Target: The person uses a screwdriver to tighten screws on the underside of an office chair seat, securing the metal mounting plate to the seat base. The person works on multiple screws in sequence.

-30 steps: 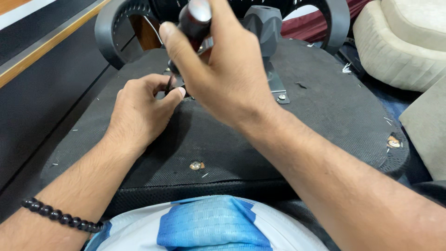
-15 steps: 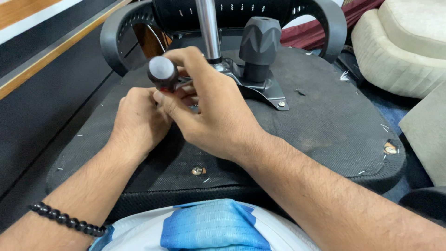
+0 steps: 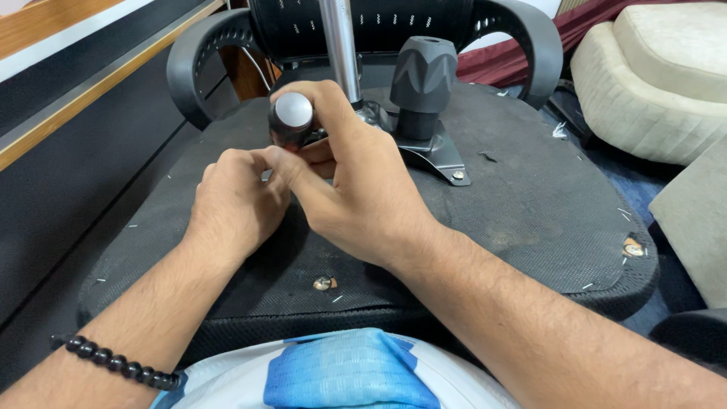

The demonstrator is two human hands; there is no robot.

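Observation:
An upturned office chair lies before me, its black seat underside facing up. My right hand is wrapped around a screwdriver with a dark handle and a grey cap, held upright over the metal mechanism plate. My left hand rests on the seat just left of it, its fingertips meeting the right thumb at the tool's lower part, which is hidden. Whether the left fingers pinch anything cannot be seen. A chrome gas column rises behind the hands, with a black knob to its right.
Two curved black armrests frame the far side of the seat. A loose screw lies near the seat's front edge. Cream cushions sit at the right, a dark wall panel with a wooden strip at the left.
My right hand has come down from high and close to the camera, bringing the screwdriver upright onto the seat mechanism. The left hand has stayed at about the same spot.

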